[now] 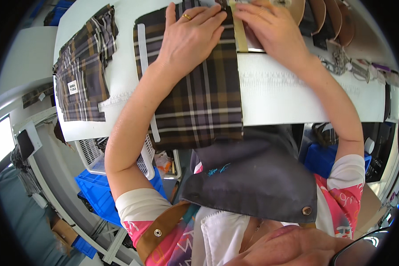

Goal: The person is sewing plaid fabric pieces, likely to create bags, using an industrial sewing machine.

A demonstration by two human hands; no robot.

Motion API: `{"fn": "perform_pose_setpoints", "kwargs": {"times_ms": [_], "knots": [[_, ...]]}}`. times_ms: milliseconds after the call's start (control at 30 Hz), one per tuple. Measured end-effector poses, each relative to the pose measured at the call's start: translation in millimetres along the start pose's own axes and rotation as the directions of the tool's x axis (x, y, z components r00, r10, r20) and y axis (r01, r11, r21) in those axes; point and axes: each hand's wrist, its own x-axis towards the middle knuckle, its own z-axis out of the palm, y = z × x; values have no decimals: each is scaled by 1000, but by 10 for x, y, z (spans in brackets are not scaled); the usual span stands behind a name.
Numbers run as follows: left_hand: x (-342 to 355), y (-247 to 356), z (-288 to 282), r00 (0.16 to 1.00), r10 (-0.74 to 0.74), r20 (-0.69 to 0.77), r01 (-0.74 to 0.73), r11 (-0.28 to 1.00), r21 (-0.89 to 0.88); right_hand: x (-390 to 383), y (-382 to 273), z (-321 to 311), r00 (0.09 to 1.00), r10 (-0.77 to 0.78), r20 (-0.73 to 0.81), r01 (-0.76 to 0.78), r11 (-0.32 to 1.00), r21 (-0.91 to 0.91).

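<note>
A dark plaid fabric panel (pixel 195 102) lies on the white table and hangs slightly past its near edge. My left hand (pixel 190 40), a ring on one finger, rests flat on the panel's far part, fingers stretched toward its right edge. Along that edge runs a tan strip (pixel 240 31). My right hand (pixel 277 35) comes from the other side, its fingers extended leftward and their tips at the strip, beside a metal plate (pixel 254 45). A pale narrow strip (pixel 142 48) lies along the panel's left side. The picture's top edge cuts off what lies beyond the fingers.
More plaid pieces (pixel 86 71) lie at the table's left, one with a white label. Curved brown pieces (pixel 330 20) stand at the far right, near metal machine parts (pixel 341 62). Below the table's left edge are a white basket (pixel 91 155) and a blue crate (pixel 97 190).
</note>
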Motion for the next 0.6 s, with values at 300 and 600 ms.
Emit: {"fn": "perform_pose_setpoints", "kwargs": {"times_ms": [300,600], "knots": [[-1144,677,-972,979,-130,156,149,982,-113,-1316,-1099,-645,927,247,281,-372,539,756],[-1520,1228,-563,983,-166,81,155,980,126,-1244,-1506,-189,618,401,676,-613,-292,734]]}}
